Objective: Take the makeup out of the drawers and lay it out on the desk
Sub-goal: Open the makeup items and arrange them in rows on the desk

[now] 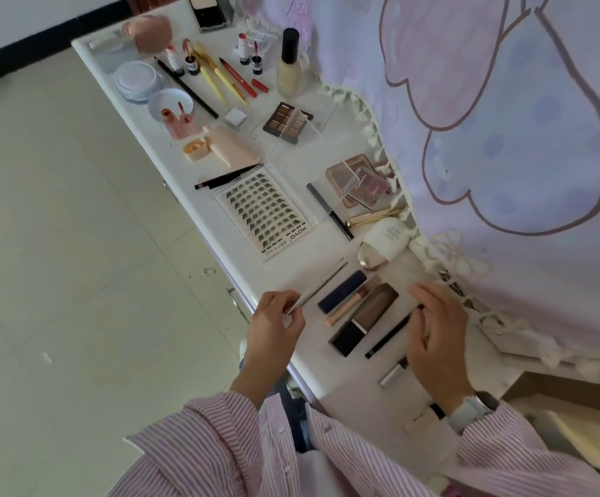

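On the white desk (284, 166), most makeup lies out beyond the lash card (266, 213). Nearer than it, the right hand (438, 335) pinches a black pencil (390, 335); the left hand (277, 324) pinches a silver pen (318, 285). Best lay both parallel, 1 apiece, untouching.

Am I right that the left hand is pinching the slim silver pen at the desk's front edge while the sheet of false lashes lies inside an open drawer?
Not quite: the head view shows the sheet of false lashes lying flat on the desk, not in a drawer. The left hand does pinch the slim silver pen near the front edge.
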### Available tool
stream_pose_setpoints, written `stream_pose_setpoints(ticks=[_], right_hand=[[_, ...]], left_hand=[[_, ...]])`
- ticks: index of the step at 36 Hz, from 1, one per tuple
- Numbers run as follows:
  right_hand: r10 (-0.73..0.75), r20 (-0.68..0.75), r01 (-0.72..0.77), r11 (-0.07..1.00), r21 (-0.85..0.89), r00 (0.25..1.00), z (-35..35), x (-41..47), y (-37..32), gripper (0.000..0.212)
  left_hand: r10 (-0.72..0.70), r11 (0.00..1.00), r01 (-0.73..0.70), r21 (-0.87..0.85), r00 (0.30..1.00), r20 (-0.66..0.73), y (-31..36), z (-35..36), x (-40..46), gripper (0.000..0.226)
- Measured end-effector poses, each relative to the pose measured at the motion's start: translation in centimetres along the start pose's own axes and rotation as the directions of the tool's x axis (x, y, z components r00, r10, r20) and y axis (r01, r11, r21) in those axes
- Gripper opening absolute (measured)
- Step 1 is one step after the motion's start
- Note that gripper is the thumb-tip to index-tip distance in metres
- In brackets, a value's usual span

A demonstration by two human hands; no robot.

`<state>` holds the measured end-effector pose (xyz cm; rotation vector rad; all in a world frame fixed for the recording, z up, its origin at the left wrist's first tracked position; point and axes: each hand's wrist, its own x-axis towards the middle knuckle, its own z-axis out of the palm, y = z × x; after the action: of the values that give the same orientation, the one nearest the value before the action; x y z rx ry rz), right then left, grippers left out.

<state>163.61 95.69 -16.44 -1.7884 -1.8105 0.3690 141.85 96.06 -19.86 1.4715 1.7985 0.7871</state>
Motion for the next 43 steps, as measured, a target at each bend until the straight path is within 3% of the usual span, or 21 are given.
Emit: stream_pose_setpoints(ticks=[3,8,13,21,26,31,43], right_hand=[[0.100,-0.075,-0.104,0.993,-0.063,0.992,-1.8,-4.0,1.2,0.041],[0.337,0.036,-0.322,0.921,-0.220,0.941,0.3,-9.3,2.5,0.051],[0.312,0.020,-0.296,0.918,-0.263,0.950,1.4,-9.7,2.6,0.046],[0.171,-0.080,-0.177,0.981,-0.076,0.982,1.8,-8.3,2.0,0.034],[0.261,-0.221,-0.295,0.946,-0.133,0.940,0.7,-10.1,2.0,0.035],[0.405,-0.102,-0.418,0.877,-0.238,0.908,2.9,-12.7,2.4,0.043],[0.336,-0.093,-0.343,0.937,-0.065,0.937,5.8,-5.8,0.6,0.034]], left_hand=[[-0.012,1.000,0.012,-0.002,1.000,-0.015,0.0,0.1,-0.3,0.020],[-0.024,1.000,0.025,0.004,0.999,-0.024,0.5,0.6,-0.4,0.021],[-0.021,0.999,0.022,0.036,1.000,-0.012,0.7,0.6,-0.5,0.021],[0.019,0.996,-0.020,0.083,1.000,0.008,1.0,0.3,-1.0,0.021],[0.061,0.995,-0.061,0.082,0.998,0.002,1.5,0.1,-1.2,0.021],[0.076,0.994,-0.076,0.083,0.997,0.004,1.4,0.1,-1.6,0.020],[0.020,0.998,-0.020,0.062,1.000,-0.004,1.7,-0.6,-3.0,0.019]])
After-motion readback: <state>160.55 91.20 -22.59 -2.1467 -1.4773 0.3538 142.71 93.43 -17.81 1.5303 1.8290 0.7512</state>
